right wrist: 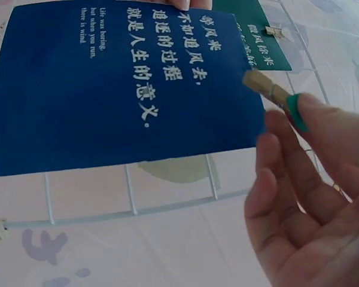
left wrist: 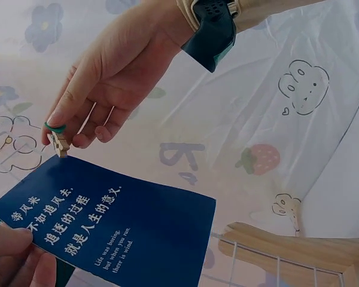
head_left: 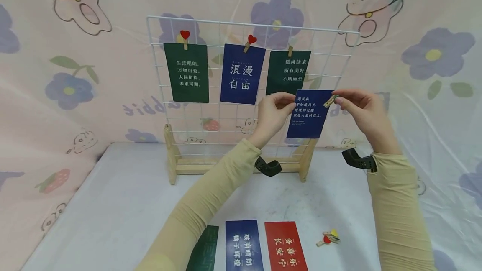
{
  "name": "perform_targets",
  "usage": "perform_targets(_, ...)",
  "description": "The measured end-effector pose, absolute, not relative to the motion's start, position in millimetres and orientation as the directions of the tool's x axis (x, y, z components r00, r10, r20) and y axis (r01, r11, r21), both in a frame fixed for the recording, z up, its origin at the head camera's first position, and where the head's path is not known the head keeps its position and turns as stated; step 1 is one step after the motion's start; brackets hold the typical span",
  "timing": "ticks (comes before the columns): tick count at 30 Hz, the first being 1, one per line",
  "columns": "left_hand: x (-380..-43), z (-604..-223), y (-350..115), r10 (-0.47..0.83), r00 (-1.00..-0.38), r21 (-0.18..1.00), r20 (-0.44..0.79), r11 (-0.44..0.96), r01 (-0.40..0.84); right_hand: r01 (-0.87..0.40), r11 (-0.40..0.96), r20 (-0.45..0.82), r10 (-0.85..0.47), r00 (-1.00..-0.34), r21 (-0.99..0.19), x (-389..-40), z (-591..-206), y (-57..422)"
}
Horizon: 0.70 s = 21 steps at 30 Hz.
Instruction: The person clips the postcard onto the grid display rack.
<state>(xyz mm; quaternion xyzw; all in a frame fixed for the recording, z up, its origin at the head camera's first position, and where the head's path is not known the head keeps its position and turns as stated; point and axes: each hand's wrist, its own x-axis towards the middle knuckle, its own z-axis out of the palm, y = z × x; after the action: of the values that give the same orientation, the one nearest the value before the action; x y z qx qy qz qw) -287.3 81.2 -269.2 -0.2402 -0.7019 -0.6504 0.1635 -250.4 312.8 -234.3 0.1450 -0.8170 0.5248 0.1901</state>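
A dark blue card [head_left: 308, 126] with white lettering is held up before the right part of a white wire grid [head_left: 244, 23]. My left hand [head_left: 274, 114] pinches its left edge between thumb and fingers. Between right thumb and forefinger, my right hand [head_left: 370, 118] grips a small wooden clothespin [right wrist: 268, 88] with a green decoration [right wrist: 297, 112]. The clothespin's tip is right at the card's top corner in the right wrist view. Behind the card, a green card [head_left: 276, 70] hangs from the grid, its lower part covered by the left hand and the blue card.
Another green card [head_left: 186, 93] and a blue card [head_left: 241, 95] hang from heart clothespins. Wooden feet [head_left: 171, 154] support the grid on a white table [head_left: 124, 204]. In front lie a green card [head_left: 205, 250], blue card [head_left: 241, 227], red card [head_left: 282, 230] and several clothespins [head_left: 326, 239].
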Motion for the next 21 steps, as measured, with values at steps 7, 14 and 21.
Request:
perform_targets(7, -296, -257, 86, 0.106, -0.813, 0.812, 0.573, 0.064, 0.580, -0.492, 0.370, 0.526, -0.009, -0.850, -0.788, -259, -221, 312)
perform_targets(14, -302, -244, 89, 0.105, -0.823, 0.821, 0.559, 0.072, 0.567, -0.561, 0.265, 0.579, -0.010, -0.815, -0.784, -266, -201, 307)
perform_targets(21, -306, -236, 92, 0.103, -0.819, 0.813, 0.564, 0.101, 0.573, -0.561, 0.267, 0.584, 0.005, -0.812, -0.783, -271, -187, 305)
